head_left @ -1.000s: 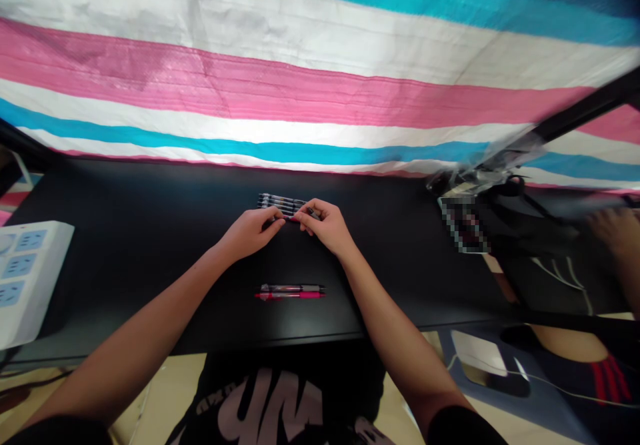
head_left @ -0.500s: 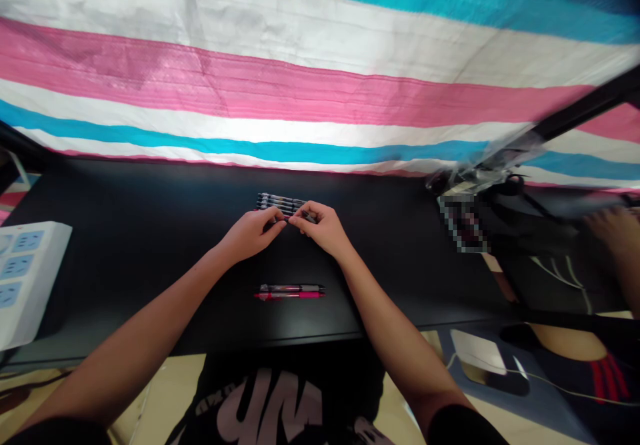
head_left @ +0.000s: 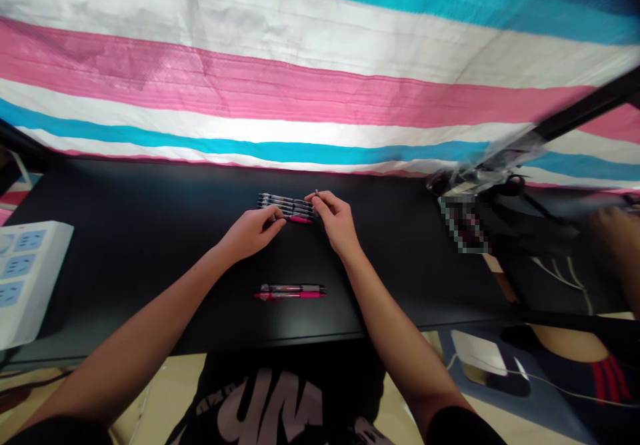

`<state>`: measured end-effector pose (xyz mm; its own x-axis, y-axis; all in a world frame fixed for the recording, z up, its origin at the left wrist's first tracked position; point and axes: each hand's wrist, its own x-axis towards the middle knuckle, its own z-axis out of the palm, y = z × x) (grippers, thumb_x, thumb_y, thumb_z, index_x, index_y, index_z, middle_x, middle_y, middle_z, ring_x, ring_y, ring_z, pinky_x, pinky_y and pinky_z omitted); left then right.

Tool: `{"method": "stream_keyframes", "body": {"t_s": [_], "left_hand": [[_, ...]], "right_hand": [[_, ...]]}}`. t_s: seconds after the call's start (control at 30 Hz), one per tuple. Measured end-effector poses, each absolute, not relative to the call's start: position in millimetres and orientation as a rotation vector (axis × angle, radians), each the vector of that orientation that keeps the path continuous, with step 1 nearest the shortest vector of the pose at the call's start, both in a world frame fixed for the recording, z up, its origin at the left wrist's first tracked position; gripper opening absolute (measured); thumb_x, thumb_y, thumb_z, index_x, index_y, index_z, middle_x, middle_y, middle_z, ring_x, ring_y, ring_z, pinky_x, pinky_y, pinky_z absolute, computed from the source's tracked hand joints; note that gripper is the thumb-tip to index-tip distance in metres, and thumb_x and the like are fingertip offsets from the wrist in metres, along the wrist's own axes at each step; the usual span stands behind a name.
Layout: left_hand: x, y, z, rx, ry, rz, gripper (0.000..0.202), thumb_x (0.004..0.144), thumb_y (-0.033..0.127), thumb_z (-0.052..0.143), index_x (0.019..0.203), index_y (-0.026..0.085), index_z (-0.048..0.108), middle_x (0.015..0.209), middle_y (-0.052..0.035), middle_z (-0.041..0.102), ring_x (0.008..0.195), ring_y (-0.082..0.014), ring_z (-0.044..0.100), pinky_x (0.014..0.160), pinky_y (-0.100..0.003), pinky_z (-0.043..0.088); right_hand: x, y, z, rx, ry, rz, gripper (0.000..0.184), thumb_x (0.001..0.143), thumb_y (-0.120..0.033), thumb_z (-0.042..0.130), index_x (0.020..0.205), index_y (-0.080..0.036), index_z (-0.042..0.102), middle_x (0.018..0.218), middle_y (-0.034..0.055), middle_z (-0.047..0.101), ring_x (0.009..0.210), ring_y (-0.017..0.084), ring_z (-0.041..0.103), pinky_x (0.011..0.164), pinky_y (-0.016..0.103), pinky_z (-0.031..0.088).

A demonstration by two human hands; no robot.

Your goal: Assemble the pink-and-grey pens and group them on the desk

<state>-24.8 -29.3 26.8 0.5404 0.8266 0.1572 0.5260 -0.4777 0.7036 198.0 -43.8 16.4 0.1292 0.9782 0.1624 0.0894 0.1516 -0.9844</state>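
Observation:
A row of several dark pens [head_left: 283, 204] lies on the black desk [head_left: 150, 245], with a pink-ended pen [head_left: 299, 219] at its near side. My left hand [head_left: 253, 230] rests by the row's left part, fingers curled, its fingertips touching the pens. My right hand [head_left: 334, 217] is at the row's right end, thumb and fingers pinched on the pens' tips. Nearer to me lie two more pens [head_left: 290, 291], one clear and one pink.
A white power strip [head_left: 25, 272] sits at the desk's left edge. A striped pink, white and blue tarp [head_left: 320, 85] hangs behind the desk. At the right, another person's hand [head_left: 617, 232] works near a black lamp arm [head_left: 575, 118] and dark gear.
My right hand has moved up and right to the row's right end. The pink-ended pen now lies against the row instead of between my fingertips. My left hand has barely shifted.

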Motion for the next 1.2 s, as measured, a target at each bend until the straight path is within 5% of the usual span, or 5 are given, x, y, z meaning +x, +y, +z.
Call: {"method": "stream_keyframes", "body": {"t_s": [0.3,1.2], "left_hand": [[-25.4,-27.9,27.0,2.182,1.108,0.646,0.024,0.100,0.040,0.052,0.094,0.019,0.062,0.070,0.0012,0.063,0.060,-0.0147,0.056,0.063,-0.026,0.040],[-25.8,-26.9,23.4,2.173,1.120,0.658,0.024,0.100,0.041,0.052,0.094,0.020,0.062,0.069,0.0010,0.063,0.059,-0.0146,0.055,0.062,-0.027,0.039]], "right_hand": [[194.4,-46.9,19.6,-1.123,-1.047,1.077,0.037,0.084,-0.057,0.074,0.089,-0.022,0.064,0.063,-0.0032,0.057,0.057,0.013,0.053,0.060,0.028,0.046],[191.8,-48.4,21.9,-1.160,-1.122,1.064,0.038,0.086,-0.060,0.071,0.091,-0.023,0.063,0.063,-0.0033,0.058,0.059,0.013,0.054,0.062,0.028,0.046]]}}
